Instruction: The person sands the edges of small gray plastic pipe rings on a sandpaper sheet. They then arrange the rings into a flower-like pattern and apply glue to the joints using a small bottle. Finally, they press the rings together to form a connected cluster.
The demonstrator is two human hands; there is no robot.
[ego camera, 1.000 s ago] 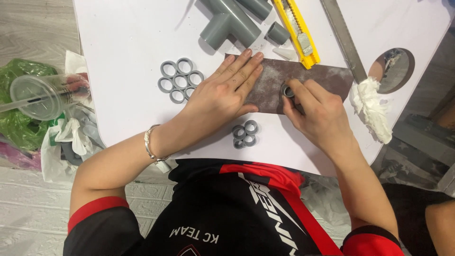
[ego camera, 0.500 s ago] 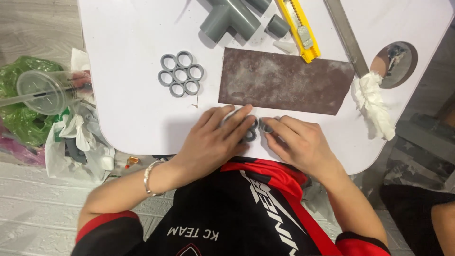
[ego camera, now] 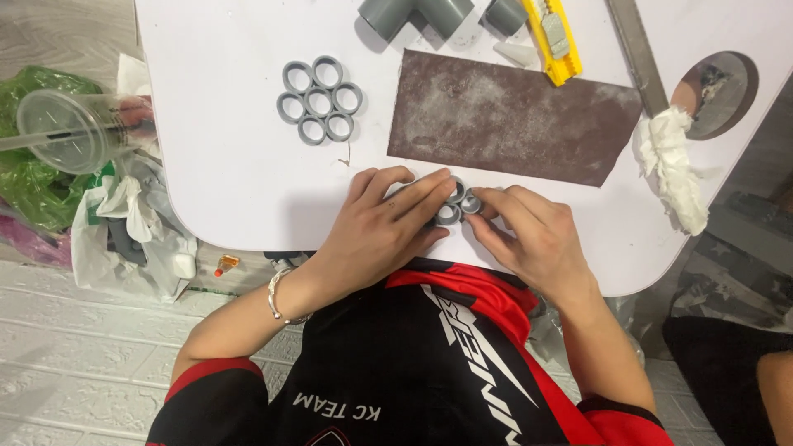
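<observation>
Both hands meet at the near edge of the white desk (ego camera: 248, 182), the left hand (ego camera: 384, 223) and right hand (ego camera: 529, 235) each closed in a fingertip grip on a small cluster of grey rings (ego camera: 454, 205), best kept flat and pressed evenly together, sandpaper (ego camera: 512, 116) lying just beyond the grip.

Tools and scraps crowding a white work table (ego camera: 231, 165)

A brown sandpaper sheet (ego camera: 512, 116) is lying beside a flower-shaped cluster of seven grey rings (ego camera: 320, 99); a grey pipe tee (ego camera: 413, 12), a yellow utility knife (ego camera: 555, 41) and a metal ruler (ego camera: 640, 49) are sitting along the far edge, with a crumpled white cloth (ego camera: 671, 161) hanging nearby and a clear plastic cup (ego camera: 70, 128) resting off the table.
</observation>
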